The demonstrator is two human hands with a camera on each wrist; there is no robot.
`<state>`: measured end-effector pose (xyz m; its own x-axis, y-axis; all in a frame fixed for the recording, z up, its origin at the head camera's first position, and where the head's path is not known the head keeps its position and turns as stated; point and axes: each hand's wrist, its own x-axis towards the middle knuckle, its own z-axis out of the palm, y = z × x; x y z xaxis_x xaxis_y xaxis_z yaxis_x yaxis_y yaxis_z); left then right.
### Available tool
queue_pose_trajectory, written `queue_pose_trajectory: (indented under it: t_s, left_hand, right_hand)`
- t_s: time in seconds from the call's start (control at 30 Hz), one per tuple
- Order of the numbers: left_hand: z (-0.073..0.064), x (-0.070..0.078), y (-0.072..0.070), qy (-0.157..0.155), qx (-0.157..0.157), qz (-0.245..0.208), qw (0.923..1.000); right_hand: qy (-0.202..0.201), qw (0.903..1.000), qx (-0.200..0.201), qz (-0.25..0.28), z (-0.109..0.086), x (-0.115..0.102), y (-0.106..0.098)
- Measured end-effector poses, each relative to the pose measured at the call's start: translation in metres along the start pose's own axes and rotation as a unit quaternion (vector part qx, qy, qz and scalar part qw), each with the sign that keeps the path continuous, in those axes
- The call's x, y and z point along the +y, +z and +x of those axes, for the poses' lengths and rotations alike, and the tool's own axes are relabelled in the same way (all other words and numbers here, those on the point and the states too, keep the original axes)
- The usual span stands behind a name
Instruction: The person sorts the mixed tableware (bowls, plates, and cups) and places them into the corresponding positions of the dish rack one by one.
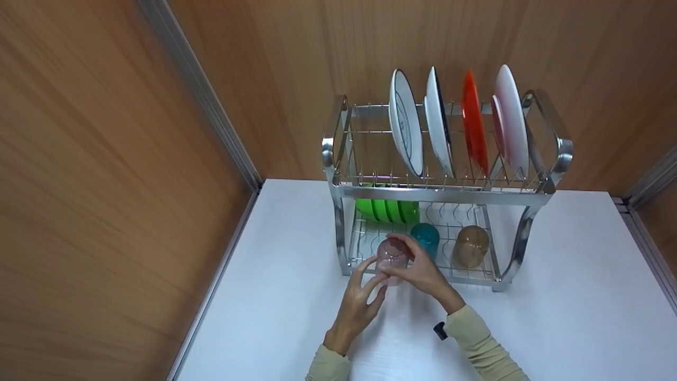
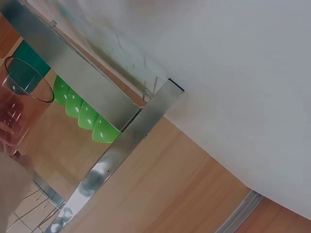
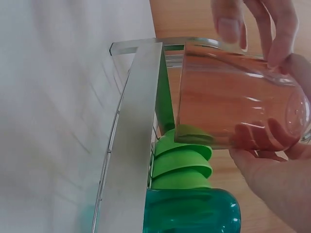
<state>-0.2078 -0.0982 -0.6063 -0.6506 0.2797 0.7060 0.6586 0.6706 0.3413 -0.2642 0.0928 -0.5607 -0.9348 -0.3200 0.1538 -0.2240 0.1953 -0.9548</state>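
A clear pink glass (image 1: 392, 255) is held upside down at the front of the dish rack's lower tier. My right hand (image 1: 423, 270) grips it near its base, as the right wrist view (image 3: 272, 170) also shows. My left hand (image 1: 357, 307) is at the glass's left side, its fingertips right at the wall and the fingers loosely bent. Just behind the right hand, a teal glass (image 1: 426, 238) stands upside down on the lower tier. An amber glass (image 1: 470, 246) stands there too, farther right. In the left wrist view the pink glass (image 2: 14, 114) is at the left edge.
The two-tier metal dish rack (image 1: 444, 197) stands on a white table (image 1: 275, 296) against a wood-grain wall (image 1: 275, 95). Green bowls (image 1: 389, 210) sit in its lower left. Upright plates fill the upper tier's right part, including a red plate (image 1: 474, 124) and a pink plate (image 1: 513, 119).
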Motion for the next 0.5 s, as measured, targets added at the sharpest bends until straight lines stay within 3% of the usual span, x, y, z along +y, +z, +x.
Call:
queue_pose_trajectory:
  t_s: [0.3, 0.5]
  left_hand:
    - [-0.006, -0.009, -0.003, -0.067, 0.064, 0.002, 0.9957]
    - [-0.008, -0.015, -0.003, -0.131, 0.107, 0.01, 0.9856]
  right_hand:
    - [-0.009, 0.9994, 0.029, -0.018, 0.009, 0.011, 0.006]
    - [0.006, 0.999, 0.042, -0.015, 0.015, 0.013, 0.011]
